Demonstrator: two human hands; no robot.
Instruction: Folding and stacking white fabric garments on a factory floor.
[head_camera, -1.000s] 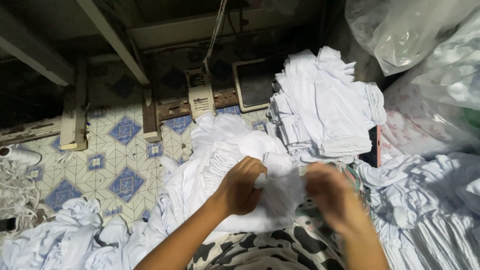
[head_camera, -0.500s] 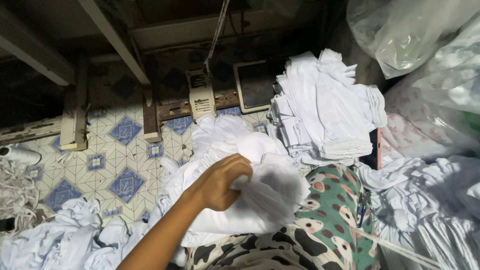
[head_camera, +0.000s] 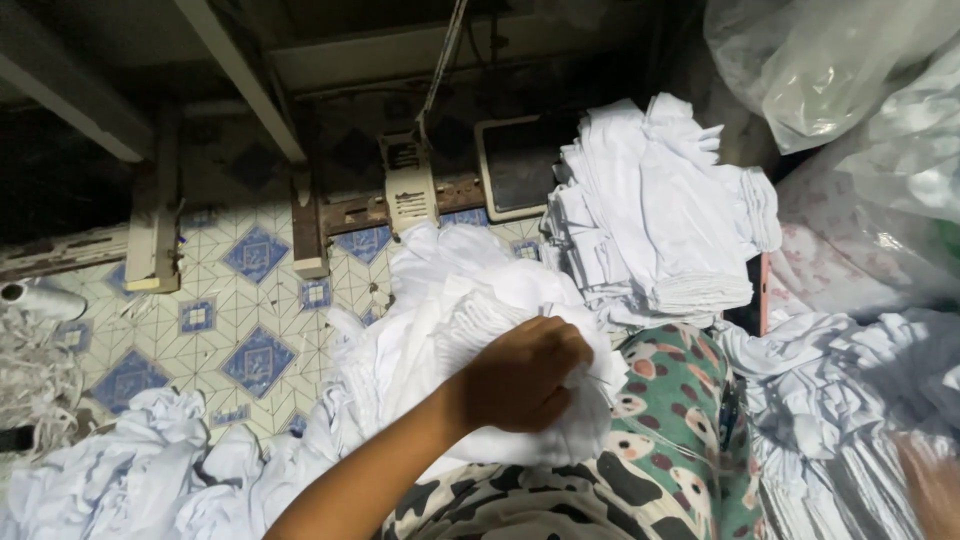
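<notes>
Fabric fills our left hand (head_camera: 525, 375): it closes tight on a bunched white cotton garment (head_camera: 470, 330) over our patterned lap, likely to keep it from sliding. Beyond that hand sits a stacked pile of folded white pieces (head_camera: 655, 215). Our right hand (head_camera: 935, 485) blurs low; its grip we cannot tell.

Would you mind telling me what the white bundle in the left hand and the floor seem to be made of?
White bundle: soft matte fabric, probably cotton knit; it creases and bunches in the left hand. Floor: apparently glazed ceramic tile; regular blue diamond pattern with grid-like joints.
</notes>
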